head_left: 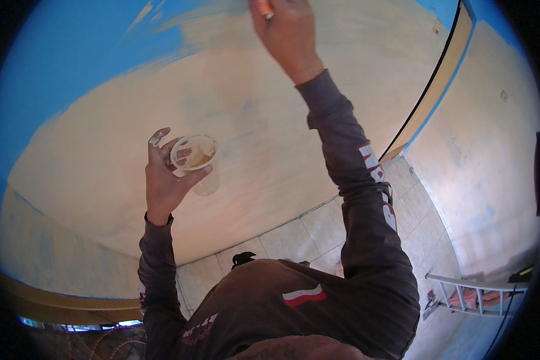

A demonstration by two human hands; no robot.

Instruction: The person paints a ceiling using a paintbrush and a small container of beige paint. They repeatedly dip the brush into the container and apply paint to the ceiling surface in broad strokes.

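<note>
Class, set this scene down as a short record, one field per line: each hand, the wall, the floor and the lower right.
Left hand: holds a clear cup with pale matter inside
Right hand: raised at the top edge, gripping an orange object, partly hidden
Wall: pale peach, blue at upper left
Floor: light tiles
Lower right: a grey ladder

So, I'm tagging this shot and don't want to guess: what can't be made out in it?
All in the head view:
Orange thing in the right hand: mostly hidden by the fingers and cut off by the upper edge.
Contents of the cup in the left hand: too small to name.
Small black thing: partly hidden by the shirt.
Pinkish thing at the ladder: crossed by rungs, too small.
</note>
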